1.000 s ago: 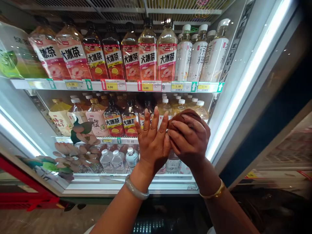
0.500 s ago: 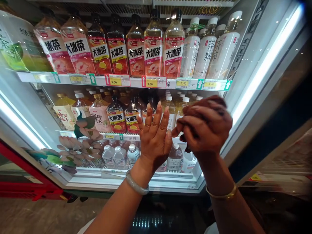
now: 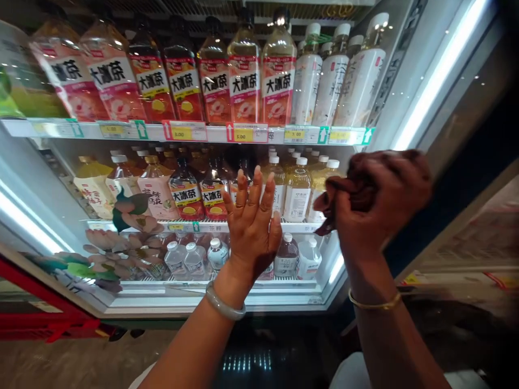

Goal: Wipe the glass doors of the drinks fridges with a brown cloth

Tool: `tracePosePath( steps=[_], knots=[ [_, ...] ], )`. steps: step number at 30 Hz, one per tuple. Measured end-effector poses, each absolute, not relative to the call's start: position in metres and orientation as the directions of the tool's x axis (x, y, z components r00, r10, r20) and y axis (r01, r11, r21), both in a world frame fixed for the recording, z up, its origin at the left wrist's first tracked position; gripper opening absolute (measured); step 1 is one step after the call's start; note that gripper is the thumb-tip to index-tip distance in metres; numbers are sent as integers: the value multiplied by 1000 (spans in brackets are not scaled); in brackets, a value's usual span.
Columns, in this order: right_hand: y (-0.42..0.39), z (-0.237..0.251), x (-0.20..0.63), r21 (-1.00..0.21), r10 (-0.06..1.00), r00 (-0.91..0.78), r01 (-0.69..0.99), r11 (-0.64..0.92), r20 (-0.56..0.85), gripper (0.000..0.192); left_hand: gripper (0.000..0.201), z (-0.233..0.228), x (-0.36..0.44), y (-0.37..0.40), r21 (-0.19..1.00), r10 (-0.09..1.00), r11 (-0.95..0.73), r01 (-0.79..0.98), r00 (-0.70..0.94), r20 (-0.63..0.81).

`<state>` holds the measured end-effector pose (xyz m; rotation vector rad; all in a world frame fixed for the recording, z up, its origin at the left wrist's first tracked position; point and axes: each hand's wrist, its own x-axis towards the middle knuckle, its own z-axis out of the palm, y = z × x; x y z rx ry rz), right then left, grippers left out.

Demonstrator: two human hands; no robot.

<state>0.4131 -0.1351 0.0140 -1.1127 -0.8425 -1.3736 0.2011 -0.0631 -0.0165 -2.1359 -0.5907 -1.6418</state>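
My left hand [image 3: 252, 232] is raised palm forward against the glass door of a lit drinks fridge, fingers stretched and apart, holding nothing; whether it presses on the glass I cannot tell. Bunched in my right hand [image 3: 385, 200] is a dark brown cloth [image 3: 330, 202], its loose folds hanging out on the left side. That hand is near the door's right edge and slightly blurred. Behind the glass, white-capped bottles [image 3: 299, 189] stand on the middle shelf between my two hands. Part of that shelf is hidden by my left hand.
Large iced tea bottles [image 3: 278, 75] line the top shelf above a price rail [image 3: 219, 133]. A flower decal [image 3: 121, 246] covers the lower left of the glass. A red frame [image 3: 48, 321] stands at lower left; a dark door edge [image 3: 425, 216] runs along the right.
My right hand has moved right with the cloth, away from my left hand, uncovering bottles. My left hand has barely moved. The view has shifted slightly.
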Motion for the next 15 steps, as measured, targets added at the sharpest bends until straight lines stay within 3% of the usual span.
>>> tracePosePath(
  steps=[1, 5, 9, 13, 15],
  knots=[
    [-135, 13, 401, 12, -171, -28, 996, -92, 985, 43, 71, -17, 200, -63, -38, 107, -850, 526, 242, 964],
    [-136, 12, 375, 65, -82, -60, 996, 60, 995, 24, 67, -19, 201, -56, -22, 120, -882, 471, 269, 956],
    [-140, 19, 392, 131, 10, -132, 991, 34, 991, 28, 72, -23, 207, -44, -56, 125, -870, 490, 329, 936],
    [-138, 20, 393, -9, -16, 10, 999, 33, 1000, 35, 75, -26, 209, -43, -102, 94, -841, 531, 330, 939],
    [-133, 11, 384, 10, 27, -12, 998, 66, 1000, 37, 74, -25, 212, -46, -82, 120, -830, 552, 319, 940]
  ],
)
